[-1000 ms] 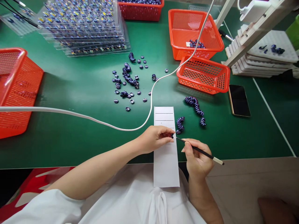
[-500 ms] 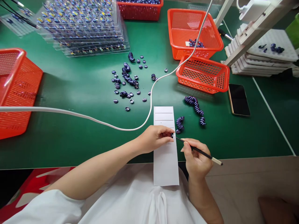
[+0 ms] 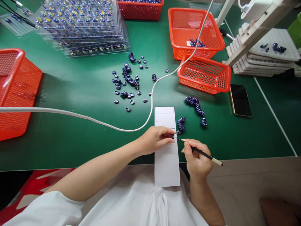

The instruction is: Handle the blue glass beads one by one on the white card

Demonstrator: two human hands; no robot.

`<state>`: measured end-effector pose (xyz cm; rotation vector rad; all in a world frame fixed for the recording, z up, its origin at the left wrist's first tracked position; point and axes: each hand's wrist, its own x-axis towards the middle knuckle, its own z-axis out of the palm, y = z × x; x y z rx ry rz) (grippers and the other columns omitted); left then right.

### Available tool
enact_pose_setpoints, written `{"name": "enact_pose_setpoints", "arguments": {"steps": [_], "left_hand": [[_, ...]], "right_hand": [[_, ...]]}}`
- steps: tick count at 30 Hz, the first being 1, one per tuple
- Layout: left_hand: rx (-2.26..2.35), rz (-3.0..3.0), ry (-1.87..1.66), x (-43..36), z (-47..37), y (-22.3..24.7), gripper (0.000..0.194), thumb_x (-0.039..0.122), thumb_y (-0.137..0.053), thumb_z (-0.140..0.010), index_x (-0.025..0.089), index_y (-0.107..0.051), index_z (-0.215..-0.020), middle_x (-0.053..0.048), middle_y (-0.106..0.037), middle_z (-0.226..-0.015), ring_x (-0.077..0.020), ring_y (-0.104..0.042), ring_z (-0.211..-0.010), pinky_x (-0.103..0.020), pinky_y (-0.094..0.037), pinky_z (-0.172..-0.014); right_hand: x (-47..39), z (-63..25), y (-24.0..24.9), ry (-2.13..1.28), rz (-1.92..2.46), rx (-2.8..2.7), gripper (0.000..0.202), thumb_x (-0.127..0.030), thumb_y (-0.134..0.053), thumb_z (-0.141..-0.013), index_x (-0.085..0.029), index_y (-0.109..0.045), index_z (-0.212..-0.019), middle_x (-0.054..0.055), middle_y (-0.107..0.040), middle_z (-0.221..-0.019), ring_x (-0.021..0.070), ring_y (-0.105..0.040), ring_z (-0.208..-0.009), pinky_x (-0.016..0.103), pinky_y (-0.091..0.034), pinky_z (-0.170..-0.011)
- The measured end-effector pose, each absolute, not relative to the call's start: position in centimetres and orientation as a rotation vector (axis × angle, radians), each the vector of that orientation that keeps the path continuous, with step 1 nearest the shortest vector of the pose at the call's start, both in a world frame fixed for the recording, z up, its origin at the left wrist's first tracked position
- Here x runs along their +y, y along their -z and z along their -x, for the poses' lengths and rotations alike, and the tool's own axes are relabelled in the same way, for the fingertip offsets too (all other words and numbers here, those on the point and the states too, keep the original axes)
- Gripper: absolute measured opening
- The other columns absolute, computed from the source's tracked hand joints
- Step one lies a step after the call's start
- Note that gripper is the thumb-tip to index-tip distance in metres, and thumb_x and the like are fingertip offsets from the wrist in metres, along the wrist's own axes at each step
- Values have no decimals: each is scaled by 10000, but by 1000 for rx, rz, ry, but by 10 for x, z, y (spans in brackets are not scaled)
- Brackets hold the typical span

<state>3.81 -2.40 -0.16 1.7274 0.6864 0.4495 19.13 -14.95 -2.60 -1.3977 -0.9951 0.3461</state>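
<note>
The left hand's fingers (image 3: 168, 128) pinch a small dark piece (image 3: 173, 136), mostly hidden, above the white strip (image 3: 166, 163); the right hand's fingers (image 3: 187, 145) grip a thin tool (image 3: 201, 152). The label (image 3: 188, 43) is unreadable.

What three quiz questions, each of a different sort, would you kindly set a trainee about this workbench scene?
1. Multiple choice: while the left hand pinches a small dark piece, what does the right hand hold?
A) a smartphone
B) a thin black-handled tool
C) a white cable

2. True or false: the white paper strip extends past the near edge of the green tabletop.

3. Fill in the missing word: as the person sees it, the stack of clear plastic trays is to the ____ of the stack of white trays.

Key: 1 B; 2 true; 3 left.
</note>
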Motion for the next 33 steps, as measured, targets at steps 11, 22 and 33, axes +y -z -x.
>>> {"name": "enact_pose_setpoints", "arguments": {"steps": [11,22,33], "left_hand": [[672,-1806,-495,-24,-38,2,228,224,-677,-868,124,-707,-1070,-53,-726,-855,-136,-662,-737,-223,-528,-694],[667,-1819,-451,-24,-37,0,224,232,-659,-873,154,-702,-1078,-45,-729,-873,-142,-670,-765,-237,-537,-723],[675,-1897,-471,-26,-38,1,203,218,-644,-884,145,-691,-1068,-50,-719,-875,-144,-660,-758,-237,-522,-707]], "right_hand": [[-152,-191,27,-227,1409,-1109,252,-69,-683,-820,-238,-657,-1005,46,-742,-983,184,-728,-792,327,-615,-605],[-150,-192,26,-349,1429,-1062,155,-120,-698,-839,-221,-672,-952,41,-754,-942,175,-726,-742,289,-582,-553],[-149,-191,25,-333,1482,-1086,123,-130,-689,-839,-216,-658,-921,42,-746,-909,153,-696,-690,274,-554,-528]]}}
